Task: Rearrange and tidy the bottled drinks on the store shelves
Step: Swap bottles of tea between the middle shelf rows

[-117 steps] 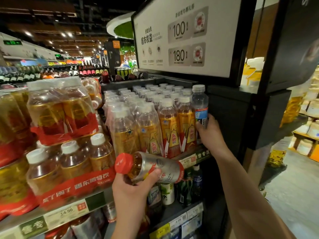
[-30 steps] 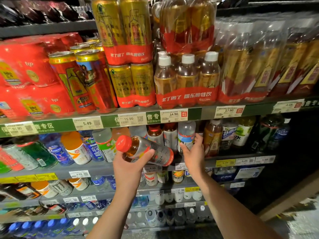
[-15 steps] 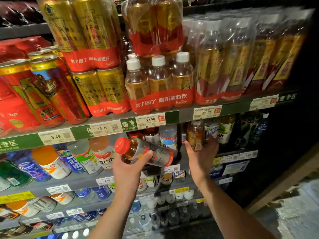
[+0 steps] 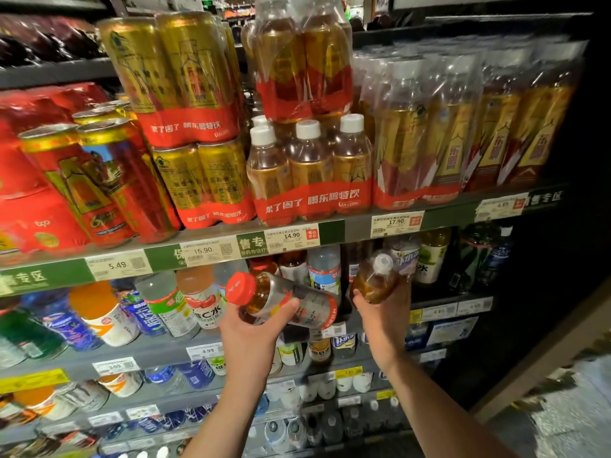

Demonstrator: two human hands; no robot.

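Observation:
My left hand (image 4: 254, 328) grips a red-capped bottle (image 4: 281, 297) of amber drink with a grey label, lying on its side with the cap pointing left. My right hand (image 4: 385, 314) holds a white-capped amber bottle (image 4: 375, 280), tilted with its cap toward me, in front of the second shelf (image 4: 439, 300). Behind both hands stand single bottles on that shelf, among them a clear water bottle with a blue label (image 4: 325, 269) and a pale green bottle (image 4: 431, 256).
The upper shelf (image 4: 357, 228) carries shrink-wrapped packs of gold cans (image 4: 195, 127) and white-capped amber bottles (image 4: 309, 170), plus red cans (image 4: 92, 180) at the left. Orange, green and blue bottles (image 4: 99, 312) lean on the second shelf's left. Lower shelves hold several small bottles. A dark end panel (image 4: 582, 226) closes the right side.
My right hand has pulled the white-capped amber bottle out from the second shelf and tilted it toward me. My left hand still holds the red-capped bottle sideways. The view shifted closer and slightly left.

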